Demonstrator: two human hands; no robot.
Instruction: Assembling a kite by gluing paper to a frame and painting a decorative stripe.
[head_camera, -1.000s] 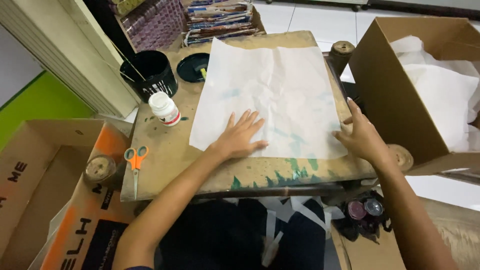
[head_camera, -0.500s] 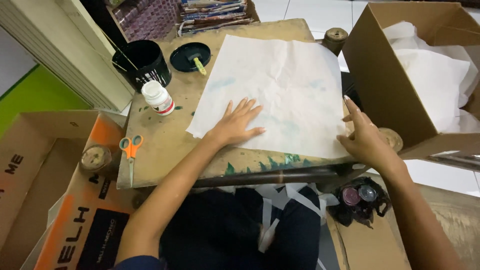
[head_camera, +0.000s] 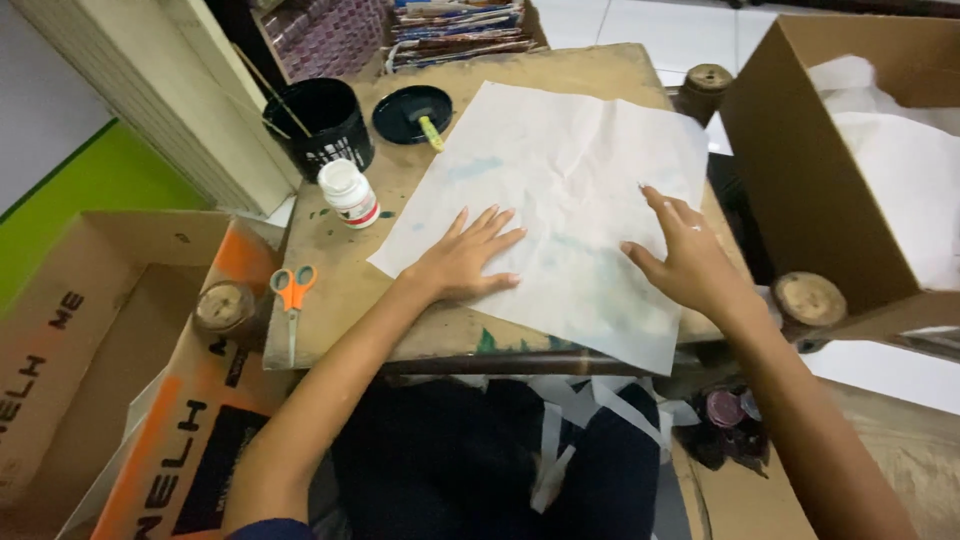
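left hand (head_camera: 468, 262): flat, palm down, fingers spread
right hand (head_camera: 685, 258): flat, palm down, fingers spread
arms: both reach forward

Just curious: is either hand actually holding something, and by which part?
Nothing is gripped. The left hand and right hand lie flat on the white paper sheet.

Count on and around the low wooden table (head_camera: 340, 310): one large white paper sheet (head_camera: 570, 190); one white plastic bottle with red label (head_camera: 349, 193); one pair of orange-handled scissors (head_camera: 292, 296); one black mesh pot (head_camera: 320, 120) at far left; one round black lid (head_camera: 410, 112); two hands, left hand (head_camera: 465, 262) and right hand (head_camera: 685, 258); one open brown cardboard box (head_camera: 800, 170) at right.
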